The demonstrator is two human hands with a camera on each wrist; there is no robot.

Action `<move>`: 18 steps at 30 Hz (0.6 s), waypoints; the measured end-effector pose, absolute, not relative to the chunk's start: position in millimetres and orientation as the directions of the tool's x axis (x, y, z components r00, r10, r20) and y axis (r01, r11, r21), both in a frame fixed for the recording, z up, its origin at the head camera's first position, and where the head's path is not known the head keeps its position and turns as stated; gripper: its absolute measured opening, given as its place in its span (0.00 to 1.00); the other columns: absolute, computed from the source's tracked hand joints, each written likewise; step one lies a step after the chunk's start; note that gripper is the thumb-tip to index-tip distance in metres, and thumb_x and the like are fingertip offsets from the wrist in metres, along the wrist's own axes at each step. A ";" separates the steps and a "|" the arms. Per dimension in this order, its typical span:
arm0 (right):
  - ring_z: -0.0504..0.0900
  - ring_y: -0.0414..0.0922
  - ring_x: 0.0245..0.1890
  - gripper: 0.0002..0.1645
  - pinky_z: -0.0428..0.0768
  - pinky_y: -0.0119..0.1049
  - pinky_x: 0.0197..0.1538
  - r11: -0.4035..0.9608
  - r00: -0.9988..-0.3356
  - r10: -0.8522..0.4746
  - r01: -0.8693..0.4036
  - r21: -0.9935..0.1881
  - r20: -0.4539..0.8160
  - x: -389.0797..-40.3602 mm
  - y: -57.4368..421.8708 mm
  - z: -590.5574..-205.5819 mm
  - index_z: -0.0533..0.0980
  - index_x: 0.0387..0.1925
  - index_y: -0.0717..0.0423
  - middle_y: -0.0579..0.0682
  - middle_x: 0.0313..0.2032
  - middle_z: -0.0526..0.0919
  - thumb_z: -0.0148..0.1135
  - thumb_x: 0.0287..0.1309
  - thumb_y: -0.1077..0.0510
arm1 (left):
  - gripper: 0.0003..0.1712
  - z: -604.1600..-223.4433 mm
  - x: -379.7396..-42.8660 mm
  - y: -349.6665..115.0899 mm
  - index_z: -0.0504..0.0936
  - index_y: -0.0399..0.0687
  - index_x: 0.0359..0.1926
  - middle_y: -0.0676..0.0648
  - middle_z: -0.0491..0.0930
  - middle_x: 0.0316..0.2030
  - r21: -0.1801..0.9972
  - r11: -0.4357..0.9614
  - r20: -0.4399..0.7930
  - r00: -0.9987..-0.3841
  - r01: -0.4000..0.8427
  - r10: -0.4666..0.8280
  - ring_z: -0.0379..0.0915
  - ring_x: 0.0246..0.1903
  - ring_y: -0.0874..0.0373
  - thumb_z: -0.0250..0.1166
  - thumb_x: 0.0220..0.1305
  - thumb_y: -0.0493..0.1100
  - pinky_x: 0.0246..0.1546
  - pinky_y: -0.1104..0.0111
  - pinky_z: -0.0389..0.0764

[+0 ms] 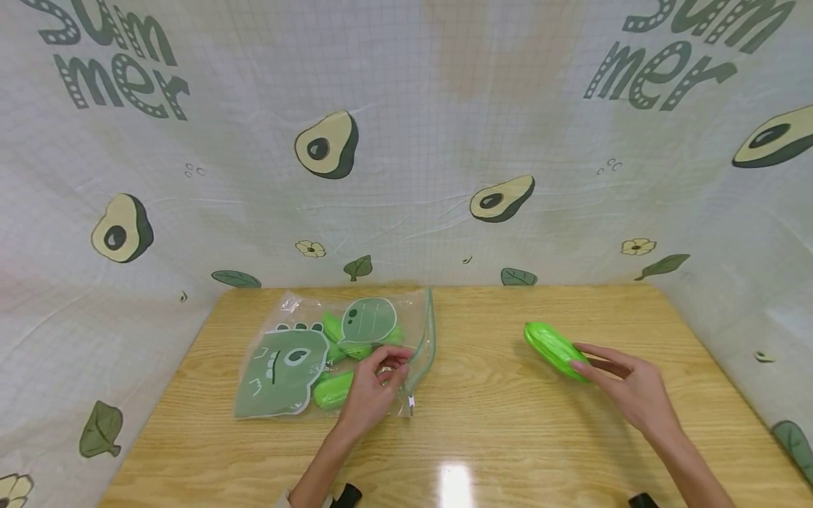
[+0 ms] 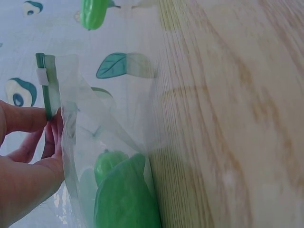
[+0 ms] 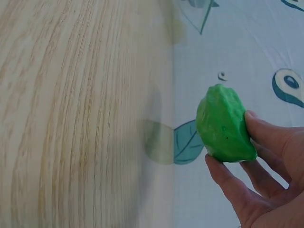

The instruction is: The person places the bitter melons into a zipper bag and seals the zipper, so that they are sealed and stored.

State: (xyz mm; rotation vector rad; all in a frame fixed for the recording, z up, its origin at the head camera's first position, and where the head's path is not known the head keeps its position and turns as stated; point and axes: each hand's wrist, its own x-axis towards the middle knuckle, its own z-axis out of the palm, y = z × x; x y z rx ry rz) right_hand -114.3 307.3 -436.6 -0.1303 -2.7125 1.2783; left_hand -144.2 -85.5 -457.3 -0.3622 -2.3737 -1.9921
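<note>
In my right hand (image 1: pixel 625 384), thumb and fingertips pinch one end of a ridged, bright green toy vegetable (image 1: pixel 554 349), long like a cucumber. It is held above the table, its far end pointing up and left; the right wrist view shows its bumpy skin (image 3: pixel 223 123). My left hand (image 1: pixel 375 391) pinches the upper layer of a clear zip bag (image 1: pixel 279 381) near its open right end, by the green zip strip (image 2: pixel 46 90). The bag lies flat on the left of the table, with a green one-eyed monster print. Several green toy vegetables (image 1: pixel 333 391) lie inside, partly hidden by the print.
A light wood-grain table (image 1: pixel 483 416) spans the front. Behind it and at both sides hangs a pale cloth (image 1: pixel 413 85) printed with avocados, leaves and lettering. A white slider (image 1: pixel 411 401) sits at the zip's near end.
</note>
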 end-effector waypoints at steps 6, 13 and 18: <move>0.73 0.14 0.42 0.30 0.81 0.24 0.38 0.642 -0.989 0.097 -0.022 -0.766 0.110 -120.4 298.2 -434.9 0.80 0.61 0.59 0.66 0.60 0.80 0.71 0.64 0.46 | 0.10 -458.0 -145.1 -85.5 0.84 0.40 0.50 0.41 0.83 0.47 0.969 0.153 0.170 -0.972 0.195 0.164 0.77 0.46 0.50 0.64 0.70 0.30 0.46 0.71 0.81; 0.87 0.39 0.48 0.29 0.83 0.27 0.39 0.659 -0.990 0.068 -0.047 -0.751 0.122 -126.6 288.6 -436.1 0.81 0.60 0.58 0.65 0.59 0.81 0.71 0.64 0.46 | 0.10 -458.0 -146.1 -86.3 0.83 0.38 0.51 0.39 0.82 0.48 0.969 0.157 0.166 -0.972 0.192 0.169 0.77 0.46 0.49 0.63 0.70 0.30 0.46 0.70 0.81; 0.83 0.63 0.54 0.28 0.82 0.26 0.40 0.641 -0.991 0.034 -0.076 -0.764 0.127 -130.8 281.0 -436.9 0.81 0.60 0.60 0.66 0.59 0.81 0.71 0.65 0.49 | 0.11 -457.2 -145.8 -86.9 0.83 0.37 0.51 0.40 0.82 0.47 0.969 0.157 0.165 -0.971 0.192 0.170 0.77 0.46 0.49 0.63 0.70 0.29 0.45 0.70 0.81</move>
